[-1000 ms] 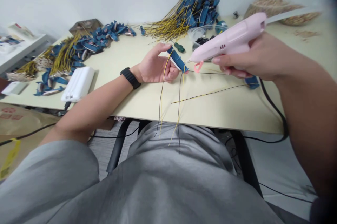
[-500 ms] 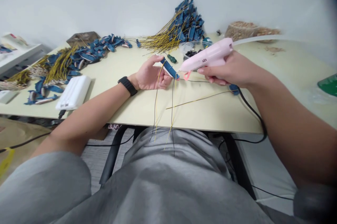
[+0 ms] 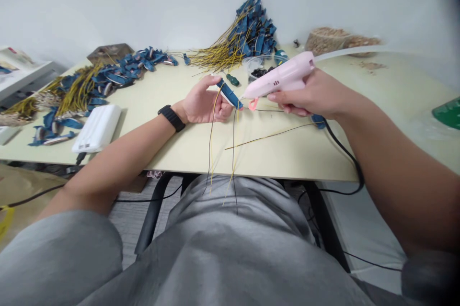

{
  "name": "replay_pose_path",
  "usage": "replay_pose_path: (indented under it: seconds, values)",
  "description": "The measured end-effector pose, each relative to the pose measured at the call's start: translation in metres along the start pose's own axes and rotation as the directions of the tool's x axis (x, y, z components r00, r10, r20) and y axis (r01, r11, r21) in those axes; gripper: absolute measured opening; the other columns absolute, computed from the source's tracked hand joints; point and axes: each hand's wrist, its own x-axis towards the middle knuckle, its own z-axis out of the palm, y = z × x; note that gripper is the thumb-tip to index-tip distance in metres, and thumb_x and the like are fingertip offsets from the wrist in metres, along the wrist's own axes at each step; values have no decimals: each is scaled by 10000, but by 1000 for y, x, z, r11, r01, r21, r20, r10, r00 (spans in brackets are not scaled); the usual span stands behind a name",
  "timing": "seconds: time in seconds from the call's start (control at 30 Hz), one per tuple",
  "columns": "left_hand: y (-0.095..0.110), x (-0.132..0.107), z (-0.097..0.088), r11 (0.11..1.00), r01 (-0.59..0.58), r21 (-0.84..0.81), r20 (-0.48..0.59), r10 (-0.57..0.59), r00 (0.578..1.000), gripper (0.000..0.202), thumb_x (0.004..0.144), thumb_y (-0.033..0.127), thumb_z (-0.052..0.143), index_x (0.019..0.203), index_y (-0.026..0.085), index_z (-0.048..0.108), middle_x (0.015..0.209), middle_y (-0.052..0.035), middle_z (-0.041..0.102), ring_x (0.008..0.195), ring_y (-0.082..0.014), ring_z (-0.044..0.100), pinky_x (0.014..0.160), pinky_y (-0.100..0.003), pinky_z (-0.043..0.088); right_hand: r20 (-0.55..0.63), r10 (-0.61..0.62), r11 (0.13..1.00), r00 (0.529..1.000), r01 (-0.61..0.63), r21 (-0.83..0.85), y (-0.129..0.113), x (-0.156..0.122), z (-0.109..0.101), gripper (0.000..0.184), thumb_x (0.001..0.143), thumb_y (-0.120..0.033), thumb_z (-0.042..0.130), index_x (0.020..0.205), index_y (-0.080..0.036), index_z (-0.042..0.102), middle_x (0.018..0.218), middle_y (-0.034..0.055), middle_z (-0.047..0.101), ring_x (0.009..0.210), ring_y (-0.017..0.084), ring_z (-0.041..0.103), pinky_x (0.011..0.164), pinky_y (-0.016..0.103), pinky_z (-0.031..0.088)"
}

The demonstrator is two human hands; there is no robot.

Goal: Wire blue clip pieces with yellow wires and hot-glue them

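Note:
My left hand [image 3: 208, 102] is closed on a long blue piece with a pale edge [image 3: 229, 94], held tilted above the table. Thin black and yellow wires [image 3: 234, 145] hang from both ends of that piece, down past the table's front edge. In my right hand [image 3: 316, 95] is a pink hot glue gun [image 3: 280, 76], its nozzle pointing left at the lower end of the blue piece. Whether the tip touches it I cannot tell. A clear glue stick [image 3: 345, 51] sticks out of the gun's back. Another wired blue piece [image 3: 318, 121] lies beneath my right hand.
Piles of blue pieces with yellow wires lie at the back [image 3: 257, 28] and left [image 3: 122, 73]. A white power bank [image 3: 97, 129] sits by my left forearm. Behind the gun stand a tub of black bits [image 3: 260, 72] and a bag of brown bits [image 3: 327, 40]. The gun's black cord [image 3: 347, 150] loops off the front edge.
Both hands, the blue piece and the glue gun keep nearly the same places relative to each other. The whole view has shifted very slightly.

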Motion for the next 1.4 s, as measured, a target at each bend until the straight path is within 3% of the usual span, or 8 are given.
replay_pose_path:
  seconds: [0.2,0.4,0.57,0.67,0.87,1.07,1.2,1.4]
  values:
    - [0,0,3,1000,-20,-3,-65,20,998,818,1073,893,357,946,170,719,626,-41,568,536,-150,440,529,-280,402,-18,25,999,1000,-25,-40,-12,-7,4,415,1000,-282,941,734,-237,626,547,-11,581,474,104,432,463,307,320]
    - [-4,-1,2,988,-141,62,124,132,983,693,915,871,599,774,197,680,624,-44,548,527,-142,470,528,-283,421,-23,61,998,998,-62,-32,-13,-8,4,348,1015,-224,902,784,-241,642,541,-24,574,480,104,433,460,295,324]
    - [-4,1,0,992,-127,25,71,125,990,759,848,919,682,850,164,765,652,-21,539,526,-133,403,489,-277,387,10,16,1000,1000,-15,-17,-7,-6,2,405,982,-364,992,804,-255,645,567,-21,575,497,115,433,430,303,311]
    - [-3,1,0,991,-128,49,117,122,986,748,765,936,775,769,188,767,625,-32,534,517,-151,411,468,-300,378,-7,30,999,1000,-30,-41,-5,-5,1,411,977,-376,999,800,-254,648,565,-19,572,500,120,439,431,298,323]
    - [-3,-1,-2,992,-114,50,78,110,991,758,871,947,709,854,192,784,610,-61,604,525,-177,531,508,-295,495,-23,42,999,999,-43,-26,1,2,0,423,919,-342,1040,791,-241,650,598,-3,612,490,120,463,420,276,341]
    - [-3,0,-8,998,-37,-51,61,40,997,764,977,902,680,877,152,790,635,-93,660,535,-186,602,532,-295,533,-22,67,998,998,-67,-16,-11,-5,3,257,1047,-179,836,835,-200,694,583,-11,588,483,99,449,447,259,358]
    - [-5,-1,-10,996,-24,-86,25,26,999,764,1016,888,613,877,158,790,628,-101,664,530,-197,598,554,-312,537,-19,48,997,999,-49,-67,-12,-8,2,260,1059,-209,820,834,-189,691,625,0,607,520,94,501,469,238,386]
    - [-5,-2,-11,997,-2,-81,18,4,1000,778,1009,895,589,887,155,800,634,-105,664,528,-192,581,573,-317,533,-33,66,993,997,-69,-101,-7,-4,0,274,1042,-231,857,831,-209,684,590,-10,581,497,107,469,461,262,361]
